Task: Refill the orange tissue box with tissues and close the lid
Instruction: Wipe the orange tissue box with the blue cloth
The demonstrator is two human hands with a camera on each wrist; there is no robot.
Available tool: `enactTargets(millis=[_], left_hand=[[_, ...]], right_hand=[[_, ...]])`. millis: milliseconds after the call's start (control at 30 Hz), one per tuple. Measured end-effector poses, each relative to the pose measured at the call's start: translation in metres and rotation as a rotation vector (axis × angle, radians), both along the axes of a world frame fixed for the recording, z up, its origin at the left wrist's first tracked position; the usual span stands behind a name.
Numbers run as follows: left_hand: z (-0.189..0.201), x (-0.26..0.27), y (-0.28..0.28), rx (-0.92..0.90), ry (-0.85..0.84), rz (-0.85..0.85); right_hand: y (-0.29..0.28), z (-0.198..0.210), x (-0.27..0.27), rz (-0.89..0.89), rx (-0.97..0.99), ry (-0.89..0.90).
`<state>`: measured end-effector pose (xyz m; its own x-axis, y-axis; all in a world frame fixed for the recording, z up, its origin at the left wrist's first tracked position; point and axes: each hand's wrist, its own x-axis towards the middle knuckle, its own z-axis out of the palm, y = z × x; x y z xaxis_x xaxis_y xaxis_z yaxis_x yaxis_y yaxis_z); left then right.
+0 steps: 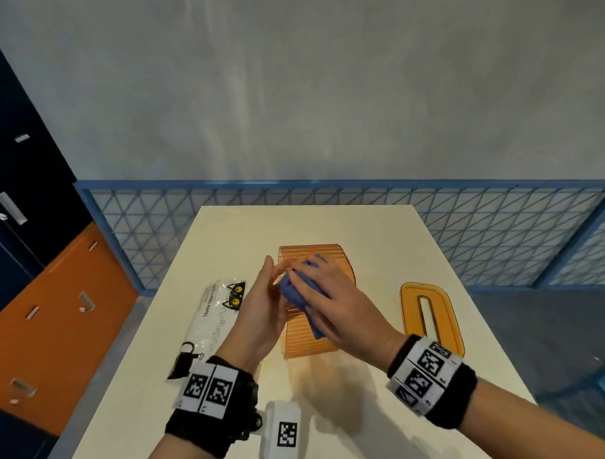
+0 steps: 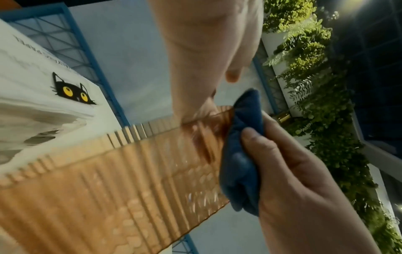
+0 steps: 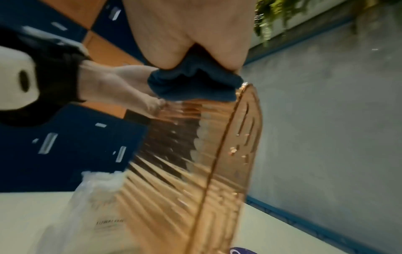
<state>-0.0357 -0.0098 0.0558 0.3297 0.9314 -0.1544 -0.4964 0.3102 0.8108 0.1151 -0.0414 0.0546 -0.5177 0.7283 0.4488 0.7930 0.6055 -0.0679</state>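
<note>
Lid [image 1: 431, 314] off, tissue pack [image 1: 214, 311] unused; right hand [image 1: 331, 297] grips blue cloth [image 1: 296, 294] wiping orange box [image 1: 315, 335], left hand [image 1: 259, 309] open, steadying it.

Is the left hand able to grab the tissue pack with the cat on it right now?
Probably yes. The tissue pack lies on the table just left of the left hand, with nothing between them. That hand only rests on the box; the right hand holds the blue cloth.

Ribbed translucent orange tissue box [image 1: 308, 335] and matching orange lid [image 1: 411, 311] on a cream table [image 1: 352, 416]. Dark blue cloth [image 1: 298, 294]; white tissue pack [image 1: 216, 314] printed with a black, yellow-eyed cat.
</note>
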Motion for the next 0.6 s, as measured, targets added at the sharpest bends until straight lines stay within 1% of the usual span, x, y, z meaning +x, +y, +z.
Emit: enactTargets(millis=[33,100,133,167,233,267,333,400,500,567,600], left_hand=[[-0.001,0.002,0.0,0.019,0.059,0.015],[0.0,0.006,-0.001,0.094,0.155,0.056],[0.002,0.008,-0.001,0.124,0.199,0.086],[0.005,0.009,-0.001,0.156,0.235,0.103],[0.009,0.01,-0.002,0.201,0.265,0.079],[0.009,0.012,-0.003,0.204,0.278,0.058],[0.01,0.016,-0.006,0.2,0.305,0.035],[0.01,0.022,-0.009,0.192,0.262,0.021],[0.004,0.026,-0.01,0.211,0.186,0.007],[0.0,0.026,-0.012,0.222,0.199,-0.006],[-0.002,0.025,-0.015,0.231,0.224,-0.023]], right_hand=[[0.001,0.0,-0.001,0.025,0.019,-0.071],[0.006,0.011,-0.002,0.081,0.002,-0.106],[0.009,0.019,-0.004,0.084,-0.057,-0.075],[0.014,0.029,-0.005,0.066,-0.13,-0.009],[0.029,0.051,-0.007,-0.017,-0.288,0.183],[0.04,0.062,-0.006,-0.088,-0.357,0.24],[0.06,0.078,-0.001,-0.185,-0.427,0.274],[0.059,0.078,-0.002,-0.217,-0.415,0.239],[0.025,0.055,-0.008,-0.144,-0.375,0.195],[0.009,0.043,-0.006,-0.121,-0.373,0.19],[0.01,0.044,-0.002,-0.121,-0.365,0.191]])
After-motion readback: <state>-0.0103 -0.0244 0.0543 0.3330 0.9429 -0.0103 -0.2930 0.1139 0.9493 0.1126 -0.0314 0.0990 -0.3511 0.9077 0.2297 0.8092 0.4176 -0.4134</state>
